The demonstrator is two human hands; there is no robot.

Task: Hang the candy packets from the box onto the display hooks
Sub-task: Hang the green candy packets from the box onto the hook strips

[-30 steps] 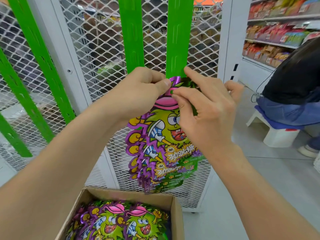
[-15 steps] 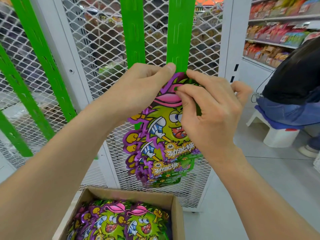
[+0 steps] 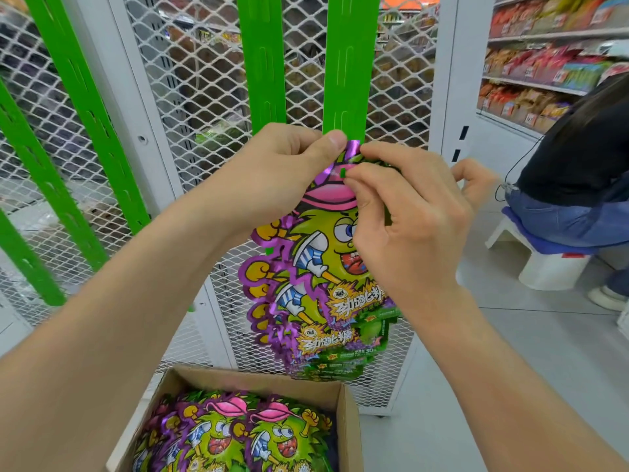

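A candy packet (image 3: 316, 277) with a green cartoon face and purple edge hangs against the lower end of a green display strip (image 3: 350, 63), with more packets layered behind it. My left hand (image 3: 272, 172) pinches the packet's top left corner between thumb and fingers. My right hand (image 3: 405, 219) pinches the packet's top around a small green hook tab poking through its hole. Below, a cardboard box (image 3: 347, 424) holds several more of the same packets (image 3: 238, 437).
A white wire-mesh rack (image 3: 190, 80) carries further green strips (image 3: 258, 56) to the left. Snack shelves (image 3: 544, 63) stand at the right. A person (image 3: 575, 172) sits on a white stool (image 3: 544, 267) on the grey floor at right.
Both hands and the packet have risen slightly along the green strip. My left thumb has shifted up to the packet's top edge.
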